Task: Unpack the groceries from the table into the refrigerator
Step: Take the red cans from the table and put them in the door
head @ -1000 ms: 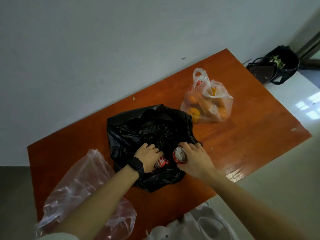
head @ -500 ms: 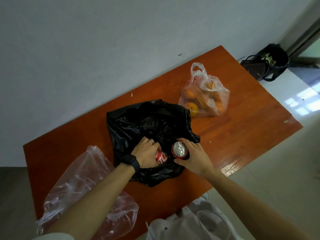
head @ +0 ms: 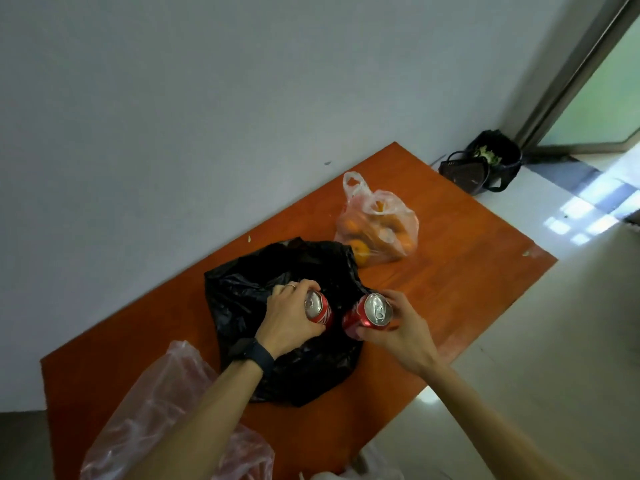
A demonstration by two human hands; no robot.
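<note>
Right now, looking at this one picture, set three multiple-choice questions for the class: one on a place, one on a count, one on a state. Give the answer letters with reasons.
1. Where is the bag of oranges?
A. On the table, beyond the black bag
B. On the floor
C. Inside the black bag

2. How many red cans show?
A. One
B. Two
C. Four

3. The right hand is:
A. Lying flat on the table
B. Gripping a red can
C. Curled and empty

Answers:
1 A: the bag sits on the orange tabletop, on the far side of the black bag.
2 B: there is one can in the left hand and one in the right hand.
3 B: its fingers wrap round the can, whose top faces the camera.
</note>
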